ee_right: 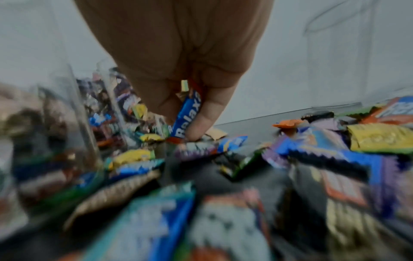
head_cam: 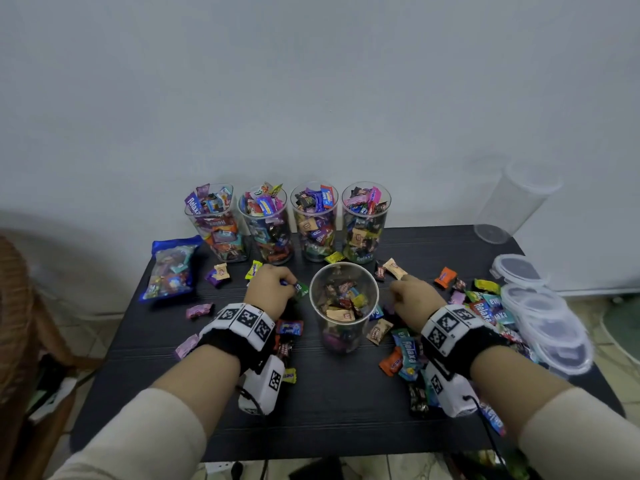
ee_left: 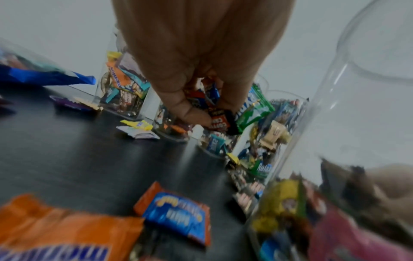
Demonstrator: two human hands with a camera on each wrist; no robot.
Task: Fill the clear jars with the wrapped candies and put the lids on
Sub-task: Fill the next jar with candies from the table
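Observation:
A clear jar [head_cam: 343, 306], partly filled with wrapped candies, stands mid-table between my hands. My left hand [head_cam: 277, 289] sits just left of its rim, fingers curled round a bunch of candies [ee_left: 221, 113], a green one sticking out. My right hand [head_cam: 412, 299] is just right of the jar, low over the loose pile, pinching a blue Relaxa candy [ee_right: 186, 116] along with others. Several full, lidless jars [head_cam: 315, 220] line the back. Loose candies [head_cam: 478, 306] lie scattered on the black table [head_cam: 329, 410].
A stack of clear lids [head_cam: 550, 320] sits at the right table edge. An empty jar [head_cam: 512, 206] leans against the wall at the back right. A blue candy bag [head_cam: 171, 265] lies at the left. A wooden chair [head_cam: 20, 323] stands beside the table's left side.

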